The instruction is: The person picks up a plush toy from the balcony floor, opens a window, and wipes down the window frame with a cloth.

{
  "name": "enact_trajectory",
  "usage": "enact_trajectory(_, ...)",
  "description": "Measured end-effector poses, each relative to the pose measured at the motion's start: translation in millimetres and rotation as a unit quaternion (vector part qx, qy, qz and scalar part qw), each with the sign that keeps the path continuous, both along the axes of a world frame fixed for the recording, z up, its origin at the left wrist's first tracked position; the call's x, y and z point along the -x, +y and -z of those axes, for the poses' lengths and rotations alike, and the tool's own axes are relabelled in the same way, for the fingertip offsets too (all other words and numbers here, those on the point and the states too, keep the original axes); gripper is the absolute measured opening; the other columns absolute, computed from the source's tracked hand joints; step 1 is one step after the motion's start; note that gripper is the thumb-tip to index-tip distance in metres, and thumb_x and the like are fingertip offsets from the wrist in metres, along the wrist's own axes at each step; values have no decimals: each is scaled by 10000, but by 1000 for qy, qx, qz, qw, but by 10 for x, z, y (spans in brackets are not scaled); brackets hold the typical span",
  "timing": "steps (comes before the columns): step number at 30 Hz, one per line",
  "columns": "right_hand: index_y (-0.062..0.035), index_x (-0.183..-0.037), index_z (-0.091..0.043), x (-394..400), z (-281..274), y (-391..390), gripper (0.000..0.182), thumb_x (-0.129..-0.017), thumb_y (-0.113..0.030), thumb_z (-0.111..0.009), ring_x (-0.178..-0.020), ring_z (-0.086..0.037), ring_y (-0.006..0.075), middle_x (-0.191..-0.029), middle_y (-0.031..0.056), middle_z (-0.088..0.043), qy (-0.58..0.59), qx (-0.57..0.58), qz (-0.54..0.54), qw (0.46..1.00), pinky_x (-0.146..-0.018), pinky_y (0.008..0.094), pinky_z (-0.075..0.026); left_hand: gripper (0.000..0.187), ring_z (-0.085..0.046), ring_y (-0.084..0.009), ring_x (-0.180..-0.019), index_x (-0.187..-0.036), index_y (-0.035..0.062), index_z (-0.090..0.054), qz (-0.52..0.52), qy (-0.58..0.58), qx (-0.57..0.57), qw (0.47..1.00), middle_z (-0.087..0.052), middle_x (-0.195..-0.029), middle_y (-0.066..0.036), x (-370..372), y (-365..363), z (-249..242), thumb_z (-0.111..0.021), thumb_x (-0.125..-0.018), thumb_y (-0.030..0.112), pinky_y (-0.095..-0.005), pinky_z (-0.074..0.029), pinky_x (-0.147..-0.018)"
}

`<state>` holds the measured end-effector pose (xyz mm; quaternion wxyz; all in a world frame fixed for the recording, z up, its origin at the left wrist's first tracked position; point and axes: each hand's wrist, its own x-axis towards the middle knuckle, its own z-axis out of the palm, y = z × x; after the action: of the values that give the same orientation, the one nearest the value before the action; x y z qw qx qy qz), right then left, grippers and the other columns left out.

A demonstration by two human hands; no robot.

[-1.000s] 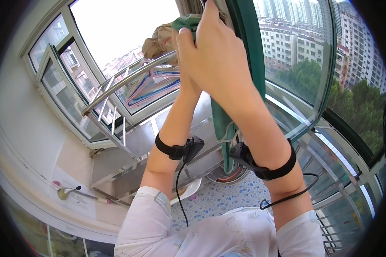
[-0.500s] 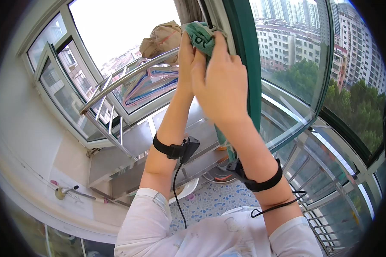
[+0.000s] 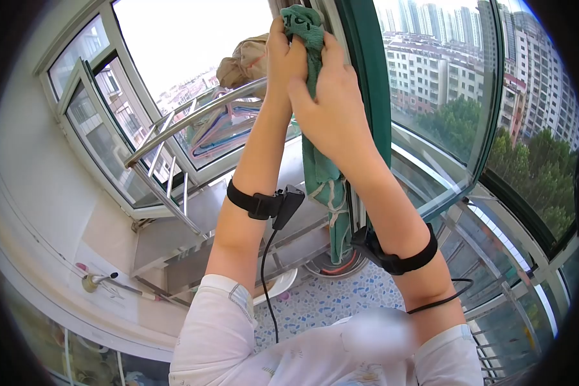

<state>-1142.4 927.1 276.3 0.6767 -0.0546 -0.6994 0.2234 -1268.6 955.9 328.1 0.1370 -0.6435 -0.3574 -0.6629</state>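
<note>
A green cloth, which looks like a towel, hangs beside the green window frame, with dark markings on its bunched top and pale stripes lower down. My left hand is closed around the upper part from the left, fingertips near the bunched end. Against the right side of the same cloth, my right hand is closed with its fingers bent around it just below the top. Between and behind the hands, part of the cloth is hidden. Its lower end dangles over the floor.
A metal rail carries a brown cloth bundle and several hangers on the left. The opened glass pane stands close on the right. Below are a metal shelf, a white basin and a speckled floor.
Both hands have moved up with the bunched top of the towel. More of its length now shows hanging below my hands, down towards the floor.
</note>
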Motion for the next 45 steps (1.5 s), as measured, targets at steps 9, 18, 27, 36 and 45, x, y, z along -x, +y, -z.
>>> enact_trajectory(9, 90, -1416, -227, -166, 251, -1, 685, -874, -196, -534, -1003, -566, 497, -1076, 338, -589, -97, 62, -37, 993, -908, 474, -442, 244, -573, -177, -856, -1088, -3, -537, -9, 9, 16, 1000, -626, -938, -95, -22, -68, 352, -454, -880, 97, -310, -473, -773)
enact_trajectory(18, 75, -1471, -131, 199, 57, -4, 733, -879, -176, -481, -1155, -448, 480, -1406, 328, -360, 1, 44, -74, 996, -1006, 500, -379, 219, -569, -126, -792, -988, -18, -612, 16, -47, 37, 998, -640, -848, -60, 29, -79, 18, -514, -913, 163, -286, -478, -705)
enact_trajectory(27, 55, -1485, -103, -145, 405, 28, 698, -899, -56, -467, -1445, -199, 288, -1529, 256, -216, 27, 203, -414, 887, -1151, 332, -167, 350, -582, -198, -1109, -1172, 11, -586, -14, -14, 58, 998, -618, -1103, -97, -66, -268, 301, -648, -830, 55, -303, -511, -835)
enact_trajectory(36, 17, -1498, -71, -240, 913, -28, 724, -907, 21, -489, -967, -456, 125, -1512, 202, -289, -7, 235, -373, 898, -793, 224, -389, 315, -600, -170, -983, -1074, 35, -572, -39, -41, 93, 994, -616, -1027, -69, -200, -294, 768, -691, -784, 63, -313, -541, -760)
enact_trajectory(45, 21, -1501, -82, -144, 1175, 76, 735, -925, -16, -536, -985, -469, 115, -1504, 209, -290, -9, 142, -315, 938, -763, 191, -434, 247, -638, -215, -806, -927, 8, -622, -205, -18, 24, 978, -651, -891, -97, -329, -272, 944, -704, -710, 94, -315, -509, -668)
